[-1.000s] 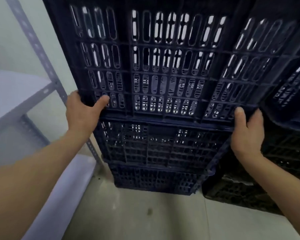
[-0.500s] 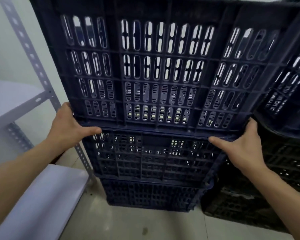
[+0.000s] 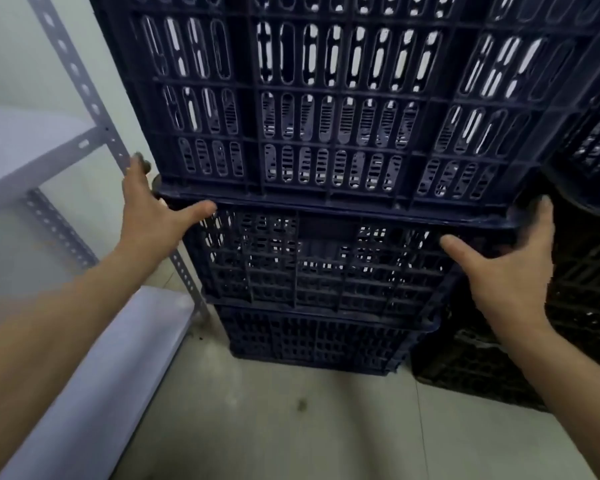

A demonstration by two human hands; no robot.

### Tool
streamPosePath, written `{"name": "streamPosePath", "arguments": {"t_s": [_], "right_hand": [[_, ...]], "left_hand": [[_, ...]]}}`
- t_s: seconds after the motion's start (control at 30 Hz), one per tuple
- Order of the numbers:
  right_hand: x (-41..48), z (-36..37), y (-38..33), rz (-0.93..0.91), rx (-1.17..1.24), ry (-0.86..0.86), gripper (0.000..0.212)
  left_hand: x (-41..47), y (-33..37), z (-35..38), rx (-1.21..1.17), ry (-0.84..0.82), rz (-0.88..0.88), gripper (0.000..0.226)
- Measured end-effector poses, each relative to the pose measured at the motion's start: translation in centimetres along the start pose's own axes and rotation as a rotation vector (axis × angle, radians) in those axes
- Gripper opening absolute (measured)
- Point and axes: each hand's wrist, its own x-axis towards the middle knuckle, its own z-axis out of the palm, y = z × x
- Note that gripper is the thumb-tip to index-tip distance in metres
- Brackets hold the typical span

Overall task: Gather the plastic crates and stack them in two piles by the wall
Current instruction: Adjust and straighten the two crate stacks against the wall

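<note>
Head view: a person's two bare hands bracket a pile of dark blue plastic crates at the centre of the frame; the top crate (image 3: 326, 98) fills the upper half of the picture and runs out past its top edge, its lower rim seated on the second crate (image 3: 309, 265), which sits in turn on a third crate (image 3: 309, 341) standing on the pale floor (image 3: 257, 427). The left hand (image 3: 146, 216), left of centre, is spread wide at the top crate's lower left corner; its fingers lie straight along the crate's side and its thumb reaches across the front just under the rim; nothing is clasped in it. The right hand (image 3: 510, 268), right of centre, is likewise spread flat, thumb pointing inward across the second crate's face, fingers reaching up against the rim's right corner, blurred at the tips. A pile of black crates (image 3: 589, 289) stands just beside the blue pile at the right edge; a grey perforated shelving upright (image 3: 84, 91) and a pale shelf board (image 3: 84, 375) occupy the left, against a light wall (image 3: 32, 46).
</note>
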Motion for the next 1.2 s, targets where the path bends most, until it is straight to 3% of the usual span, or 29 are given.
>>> {"name": "streamPosePath", "arguments": {"t_s": [0.07,0.17,0.23,0.33,0.53,0.63,0.73,0.83,0.9,1.0,1.2], "right_hand": [[-2.5,1.0,2.5,0.147,0.131,0.049,0.127],[-4.4,2.8,6.8,0.327,0.117,-0.078,0.133],[-4.8,3.9,8.7,0.396,0.076,-0.192,0.117],[-4.6,4.7,10.0,0.401,0.008,-0.22,0.101],[-4.2,4.6,12.1,0.396,-0.154,-0.17,0.09],[-4.1,4.7,12.5,0.406,-0.236,-0.151,0.088],[-3.7,4.8,12.8,0.406,-0.286,-0.175,0.091],[-3.7,5.2,13.1,0.396,-0.264,-0.212,0.092],[-4.0,5.7,13.1,0.403,-0.211,-0.187,0.091],[-4.1,6.1,13.4,0.406,-0.17,-0.13,0.086],[-4.3,5.7,14.0,0.404,-0.226,-0.179,0.088]], "left_hand": [[-1.7,-2.5,1.1,-0.082,0.004,-0.101,0.099],[-3.9,-5.9,2.9,-0.033,-0.159,-0.264,0.091],[-4.3,-7.4,3.8,-0.062,-0.204,-0.258,0.076],[-5.1,-8.3,5.2,-0.122,-0.119,-0.259,0.051],[-6.1,-9.8,4.9,0.19,-0.157,-0.199,0.06],[-5.7,-10.0,4.3,0.089,-0.205,-0.217,0.061],[-6.1,-11.5,3.9,-0.04,-0.264,-0.317,0.079],[-6.3,-12.7,5.3,-0.117,-0.343,-0.417,0.056],[-6.2,-12.8,6.2,-0.136,-0.305,-0.414,0.044],[-5.8,-13.5,6.3,-0.078,-0.309,-0.328,0.04],[-4.5,-16.0,5.8,0.232,-0.479,-0.257,0.066]]}}
